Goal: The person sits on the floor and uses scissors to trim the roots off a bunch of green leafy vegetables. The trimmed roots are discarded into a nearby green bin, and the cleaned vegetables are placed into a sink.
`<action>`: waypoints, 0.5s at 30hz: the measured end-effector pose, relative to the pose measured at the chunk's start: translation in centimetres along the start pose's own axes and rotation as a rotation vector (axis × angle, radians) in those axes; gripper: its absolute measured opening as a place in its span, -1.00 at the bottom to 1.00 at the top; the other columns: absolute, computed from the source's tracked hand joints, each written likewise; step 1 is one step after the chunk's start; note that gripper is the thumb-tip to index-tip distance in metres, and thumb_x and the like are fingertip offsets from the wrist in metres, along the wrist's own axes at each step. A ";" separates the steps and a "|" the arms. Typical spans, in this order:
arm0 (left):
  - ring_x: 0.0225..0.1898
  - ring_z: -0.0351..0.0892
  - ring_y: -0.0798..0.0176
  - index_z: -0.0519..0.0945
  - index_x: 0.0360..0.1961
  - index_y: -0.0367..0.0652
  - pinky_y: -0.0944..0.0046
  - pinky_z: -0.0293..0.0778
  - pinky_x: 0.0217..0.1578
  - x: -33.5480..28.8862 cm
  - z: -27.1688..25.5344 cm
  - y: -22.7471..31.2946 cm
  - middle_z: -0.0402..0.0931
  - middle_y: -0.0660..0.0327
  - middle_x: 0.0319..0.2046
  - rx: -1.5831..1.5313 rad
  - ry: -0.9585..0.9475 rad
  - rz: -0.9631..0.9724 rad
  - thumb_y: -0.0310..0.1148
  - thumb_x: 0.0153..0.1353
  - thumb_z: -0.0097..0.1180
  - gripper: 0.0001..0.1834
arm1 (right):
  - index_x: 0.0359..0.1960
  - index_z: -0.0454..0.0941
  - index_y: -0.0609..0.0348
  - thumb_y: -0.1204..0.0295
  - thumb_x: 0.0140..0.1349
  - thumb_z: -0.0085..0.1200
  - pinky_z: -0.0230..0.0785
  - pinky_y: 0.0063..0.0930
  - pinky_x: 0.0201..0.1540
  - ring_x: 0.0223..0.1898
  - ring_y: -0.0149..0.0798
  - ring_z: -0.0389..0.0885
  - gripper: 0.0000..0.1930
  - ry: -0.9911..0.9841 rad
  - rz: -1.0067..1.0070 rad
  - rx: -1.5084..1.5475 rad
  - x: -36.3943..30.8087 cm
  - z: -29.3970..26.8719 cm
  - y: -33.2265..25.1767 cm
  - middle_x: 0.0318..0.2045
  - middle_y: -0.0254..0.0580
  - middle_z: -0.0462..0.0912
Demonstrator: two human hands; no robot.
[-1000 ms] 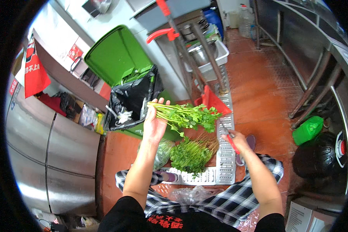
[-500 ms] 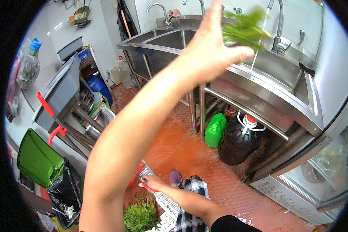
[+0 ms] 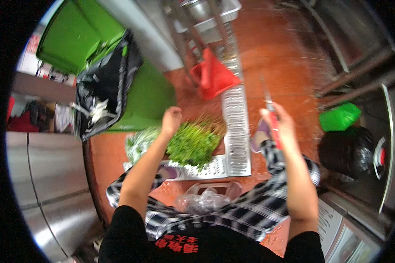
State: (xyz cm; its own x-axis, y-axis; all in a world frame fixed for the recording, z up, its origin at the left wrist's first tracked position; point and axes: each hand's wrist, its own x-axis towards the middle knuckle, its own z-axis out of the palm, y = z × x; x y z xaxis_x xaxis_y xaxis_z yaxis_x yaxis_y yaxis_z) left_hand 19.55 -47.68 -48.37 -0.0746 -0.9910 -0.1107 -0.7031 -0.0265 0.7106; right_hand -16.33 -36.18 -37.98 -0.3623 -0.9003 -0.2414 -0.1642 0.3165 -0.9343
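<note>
My left hand [image 3: 172, 119] hangs just beyond a bunch of leafy green herbs [image 3: 192, 147], its fingers curled in and slightly blurred. Nothing shows in it. The herbs lie on the floor between my feet, thin brownish roots pointing away from me. In my right hand [image 3: 281, 125] are red-handled scissors [image 3: 266, 93], blades pointing away from me; the blur hides how far apart the blades are. A clear plastic bag of greens [image 3: 140, 143] lies left of the herbs, partly behind my left forearm.
A green bin [image 3: 151, 94] with a black liner [image 3: 109, 83] stands at the left. Beyond the herbs lies a red dustpan [image 3: 215, 74]. Metal drain grates [image 3: 237, 127] cross the wet floor. A green jug [image 3: 340, 117] and a dark bottle [image 3: 346, 151] stand at the right.
The view has swung from the sinks down to the floor. My left hand, earlier raised and spread beside herbs flying towards the sink, has come down near the bunch. My right hand keeps the scissors.
</note>
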 end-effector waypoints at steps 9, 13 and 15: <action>0.11 0.35 0.09 0.23 0.18 -0.25 0.07 0.29 0.05 -8.0 12.0 -2.0 0.33 0.10 0.12 -1.025 -0.549 -0.593 0.10 0.27 -0.10 -0.32 | 0.26 0.09 0.07 0.49 0.20 -0.21 0.40 -0.09 -0.51 -0.55 0.02 0.55 -0.46 -0.185 -0.032 -0.677 -0.1 3.2 1.5 -0.53 0.11 0.54; 0.13 0.31 0.05 0.25 0.18 -0.19 0.03 0.20 0.17 -5.9 7.7 12.4 0.33 0.11 0.11 -1.491 -0.725 -0.431 0.21 0.26 -0.22 -0.28 | 0.25 0.00 0.19 0.51 0.09 -0.13 0.41 -0.02 -0.21 -0.20 0.16 0.55 -0.37 -0.359 -0.213 -0.613 -1.6 9.0 -2.3 -0.22 0.28 0.51; 0.02 0.41 0.13 0.46 -0.07 -0.13 0.07 0.29 0.11 -6.4 7.4 14.0 0.47 0.14 -0.06 -1.521 -0.574 -0.420 0.05 0.30 -0.14 -0.53 | 0.24 0.02 0.21 0.43 0.05 0.00 0.40 -0.05 -0.15 -0.13 0.12 0.54 -0.32 -0.429 -0.330 -0.658 -3.1 9.6 -1.7 -0.08 0.29 0.45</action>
State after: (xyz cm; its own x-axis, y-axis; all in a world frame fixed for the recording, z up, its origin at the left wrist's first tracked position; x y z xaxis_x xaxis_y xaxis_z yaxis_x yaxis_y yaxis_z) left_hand 4.97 -40.73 -42.87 -0.5440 -0.7193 -0.4321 0.5104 -0.6924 0.5100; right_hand -6.13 -36.85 -38.14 0.1550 -0.9703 -0.1859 -0.7486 0.0074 -0.6630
